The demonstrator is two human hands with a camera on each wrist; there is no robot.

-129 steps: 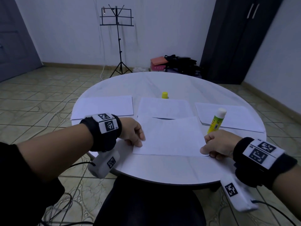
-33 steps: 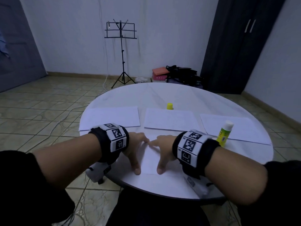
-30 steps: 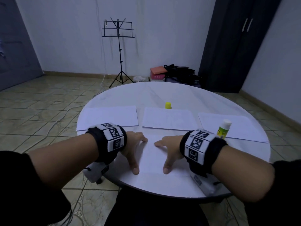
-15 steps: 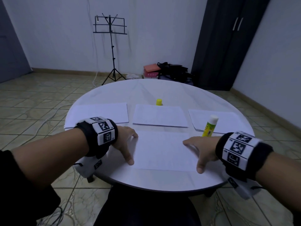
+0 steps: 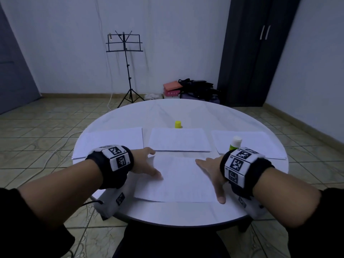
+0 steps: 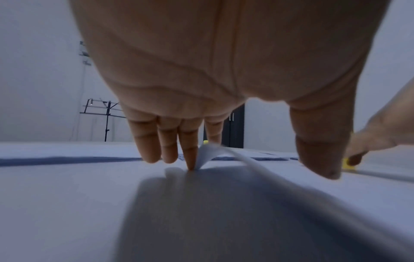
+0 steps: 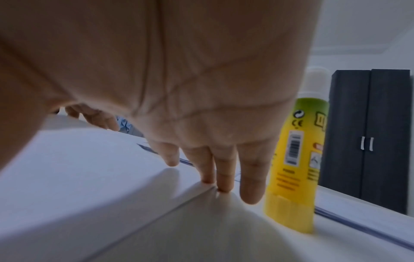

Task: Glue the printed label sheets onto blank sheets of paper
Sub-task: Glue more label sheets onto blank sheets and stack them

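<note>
Round white counter [image 5: 186, 112]: near sheet [image 5: 182, 179] pressed flat by left hand [image 5: 143, 164] and right hand [image 5: 212, 170], fingers straight; glue stick [image 5: 235, 143] upright at right.

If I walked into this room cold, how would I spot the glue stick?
Find the round white table in the middle of the room. On its right side, just beyond the person's right hand, the glue stick stands upright at the edge of a paper sheet. It is the only tall yellow-green tube with a white top; the yellow cap farther back is short and stubby.
</note>
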